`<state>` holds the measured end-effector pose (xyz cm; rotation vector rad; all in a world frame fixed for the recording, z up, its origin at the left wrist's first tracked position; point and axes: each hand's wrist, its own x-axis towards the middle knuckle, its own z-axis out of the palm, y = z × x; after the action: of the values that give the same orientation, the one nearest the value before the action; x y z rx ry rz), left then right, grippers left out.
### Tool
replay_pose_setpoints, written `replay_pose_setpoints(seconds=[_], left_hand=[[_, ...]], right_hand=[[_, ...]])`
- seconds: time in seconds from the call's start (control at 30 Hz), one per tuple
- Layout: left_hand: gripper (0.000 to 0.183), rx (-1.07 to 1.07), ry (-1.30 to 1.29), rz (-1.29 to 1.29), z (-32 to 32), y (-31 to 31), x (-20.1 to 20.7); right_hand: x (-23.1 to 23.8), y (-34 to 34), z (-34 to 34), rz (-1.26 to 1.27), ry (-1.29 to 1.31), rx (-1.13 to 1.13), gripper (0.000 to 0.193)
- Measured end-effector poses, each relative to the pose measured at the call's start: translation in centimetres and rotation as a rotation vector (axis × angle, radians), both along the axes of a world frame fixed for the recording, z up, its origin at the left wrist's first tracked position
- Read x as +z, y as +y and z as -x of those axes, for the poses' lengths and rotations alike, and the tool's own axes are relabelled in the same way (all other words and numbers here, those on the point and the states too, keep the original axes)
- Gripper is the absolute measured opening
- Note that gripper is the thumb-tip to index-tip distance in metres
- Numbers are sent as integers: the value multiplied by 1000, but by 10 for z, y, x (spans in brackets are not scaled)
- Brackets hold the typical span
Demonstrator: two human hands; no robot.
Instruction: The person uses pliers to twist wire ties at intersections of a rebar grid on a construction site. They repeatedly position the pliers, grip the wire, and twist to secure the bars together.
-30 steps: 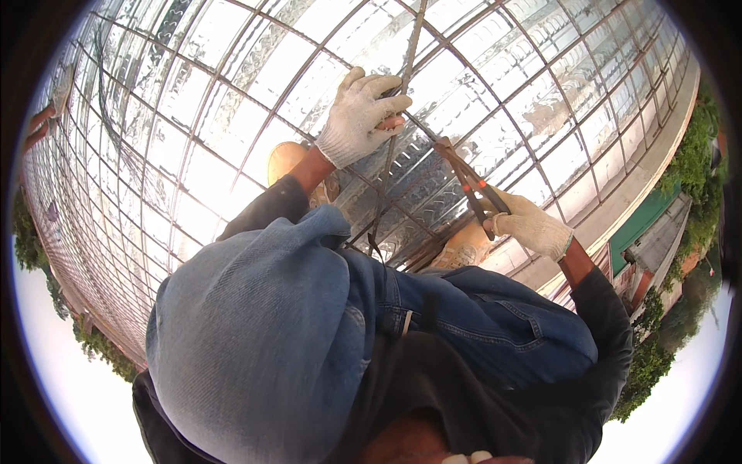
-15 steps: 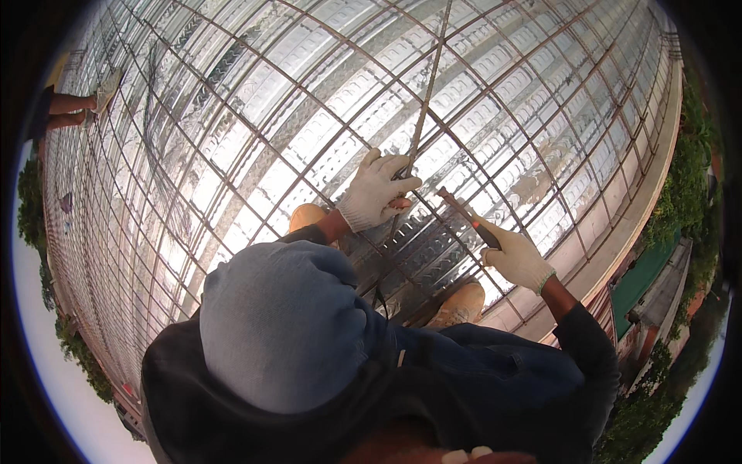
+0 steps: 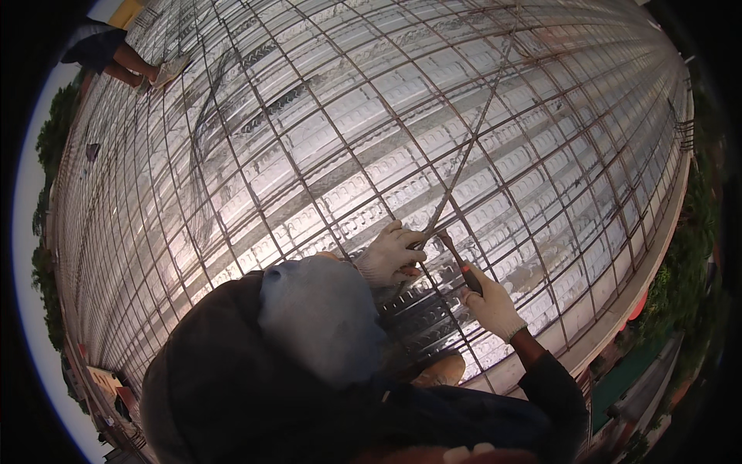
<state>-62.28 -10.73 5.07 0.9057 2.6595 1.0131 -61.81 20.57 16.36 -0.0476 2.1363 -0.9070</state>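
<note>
My left hand (image 3: 389, 257), in a white knit glove, is closed around the lower part of a long thin steel bar (image 3: 469, 153). That bar slants up and away over the grid of rusty reinforcing bars (image 3: 338, 127). My right hand (image 3: 495, 311), gloved the same way, grips a hand tool (image 3: 454, 252) by its dark handle with a red band. The tool's metal shaft reaches toward the bar beside my left fingers, its small head close to them. Whether the head touches the bar I cannot tell. My palm hides what lies under the left fingers.
Shiny ribbed metal decking (image 3: 417, 158) lies under the grid. A boot (image 3: 440, 370) is below my hands. At the upper left another person's legs (image 3: 127, 63) stand on the grid, near a loose bundle of thin wire (image 3: 207, 131). A raised edge (image 3: 618, 325) runs along the right, with trees beyond.
The view has swung, so both hands appear lower and the other person shows more. The tool's head has come nearer my left fingers. Both grips stay the same.
</note>
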Motion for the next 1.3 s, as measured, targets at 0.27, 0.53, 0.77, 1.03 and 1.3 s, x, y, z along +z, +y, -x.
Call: replay_pose_setpoints(seconds=[0.27,0.53,0.77,1.03,1.3], left_hand=[[46,-16,45,31,-1,2,2],[47,-18,13,70,5,7,3],[41,-2,34,23,1,-3,-4],[42,6,101,-107,-7,-6,-24],[46,46,58,-116,1,11,-25]], right_hand=[[-25,-18,65,-110,195,191,56],[-17,-14,65,-115,116,142,62],[-26,-22,60,-22,189,111,57],[-27,8,40,58,140,-57,46],[-38,40,76,162,-20,-455,31]])
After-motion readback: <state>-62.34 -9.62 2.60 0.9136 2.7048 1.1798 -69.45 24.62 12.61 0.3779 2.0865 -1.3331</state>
